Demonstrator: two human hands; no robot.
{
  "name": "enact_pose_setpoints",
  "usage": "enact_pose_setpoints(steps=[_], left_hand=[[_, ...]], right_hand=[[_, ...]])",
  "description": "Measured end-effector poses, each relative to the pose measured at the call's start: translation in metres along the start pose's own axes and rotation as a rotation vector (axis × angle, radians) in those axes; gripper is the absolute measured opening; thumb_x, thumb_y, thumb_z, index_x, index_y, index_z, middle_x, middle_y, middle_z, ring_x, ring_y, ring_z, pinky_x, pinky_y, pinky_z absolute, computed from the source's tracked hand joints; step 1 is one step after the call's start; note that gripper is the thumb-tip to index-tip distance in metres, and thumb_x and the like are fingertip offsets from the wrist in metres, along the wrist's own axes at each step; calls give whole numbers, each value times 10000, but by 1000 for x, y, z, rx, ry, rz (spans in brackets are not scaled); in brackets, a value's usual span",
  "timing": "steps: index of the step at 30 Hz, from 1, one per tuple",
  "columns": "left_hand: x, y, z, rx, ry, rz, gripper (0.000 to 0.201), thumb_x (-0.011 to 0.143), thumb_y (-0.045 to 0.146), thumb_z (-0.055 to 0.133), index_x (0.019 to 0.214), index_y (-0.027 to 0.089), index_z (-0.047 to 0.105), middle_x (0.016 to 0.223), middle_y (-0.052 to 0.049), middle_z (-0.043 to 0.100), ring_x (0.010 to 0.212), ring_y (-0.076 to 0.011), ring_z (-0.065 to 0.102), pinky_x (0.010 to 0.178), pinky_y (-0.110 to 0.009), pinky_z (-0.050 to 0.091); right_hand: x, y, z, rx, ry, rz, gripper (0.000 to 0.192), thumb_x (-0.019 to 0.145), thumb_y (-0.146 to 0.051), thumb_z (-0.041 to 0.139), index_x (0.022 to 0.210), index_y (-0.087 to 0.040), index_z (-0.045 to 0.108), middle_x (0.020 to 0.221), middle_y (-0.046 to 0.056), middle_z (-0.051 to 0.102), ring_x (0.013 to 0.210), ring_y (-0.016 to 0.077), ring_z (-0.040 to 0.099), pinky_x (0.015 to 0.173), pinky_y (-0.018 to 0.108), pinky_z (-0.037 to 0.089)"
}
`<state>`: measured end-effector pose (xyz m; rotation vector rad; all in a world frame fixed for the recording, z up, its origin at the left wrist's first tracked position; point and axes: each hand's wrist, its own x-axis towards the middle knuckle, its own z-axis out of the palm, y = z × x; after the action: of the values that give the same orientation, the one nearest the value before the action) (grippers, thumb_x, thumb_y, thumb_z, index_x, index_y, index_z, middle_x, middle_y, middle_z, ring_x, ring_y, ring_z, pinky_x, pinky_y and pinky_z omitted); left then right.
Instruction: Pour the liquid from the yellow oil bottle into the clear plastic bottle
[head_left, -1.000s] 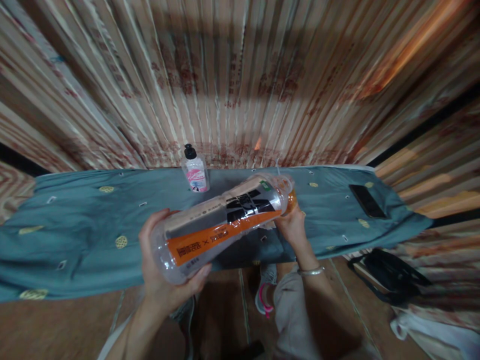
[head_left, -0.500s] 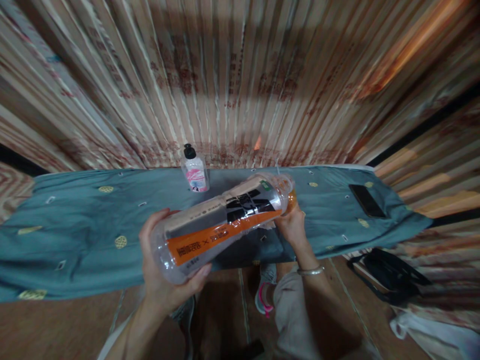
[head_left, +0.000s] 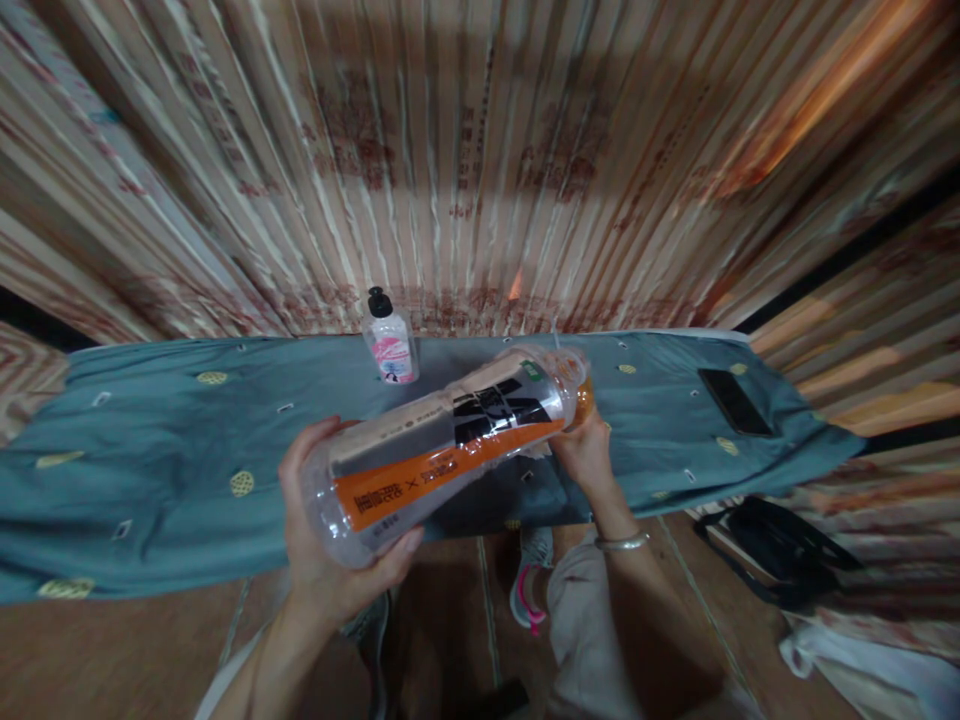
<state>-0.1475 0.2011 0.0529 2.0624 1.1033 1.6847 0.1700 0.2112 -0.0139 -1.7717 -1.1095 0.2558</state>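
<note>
left hand [head_left: 330,560] cups the clear bottle [head_left: 442,450] base; right hand [head_left: 585,455] grips its cap end.

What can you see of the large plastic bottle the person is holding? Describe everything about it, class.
The large plastic bottle is clear, looks empty, and wears a label with orange, black and tan bands and printed text. It lies nearly on its side, tilted, above the front edge of the blue-green cloth. The left hand cups its rounded base, nearest the camera. The right hand grips the neck end, where an orange cap shows. It touches nothing else.
</note>
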Motion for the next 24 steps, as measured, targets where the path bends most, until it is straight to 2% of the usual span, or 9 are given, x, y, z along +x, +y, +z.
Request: enact_pose_setpoints(steps=[8,16,24], left_hand=[[0,-4,2,-64,23,16,970,692,498,859,1593,332,540,1323,-105,670,1078,-386,720,881,-607,640],[0,-2,3,-74,52,-26,908,668,526,879,1499,283,608,1293,-110,681,1068,-371,731,900,-589,655],[1,-2,3,-60,42,-24,896,677,528,867,1496,284,596,1289,-121,684,1070,-379,736,913,-607,652]], right_hand=[[0,4,1,0,19,-6,691,708,-603,774,1249,-182,685,979,121,860,871,328,806,762,425,645],[0,-1,-1,1,-2,13,725,701,-623,746,1252,-157,681,981,149,858,873,346,814,740,429,648],[0,0,-1,-15,12,17,694,693,-617,740,1216,-165,685,970,151,855,862,345,811,739,430,647]])
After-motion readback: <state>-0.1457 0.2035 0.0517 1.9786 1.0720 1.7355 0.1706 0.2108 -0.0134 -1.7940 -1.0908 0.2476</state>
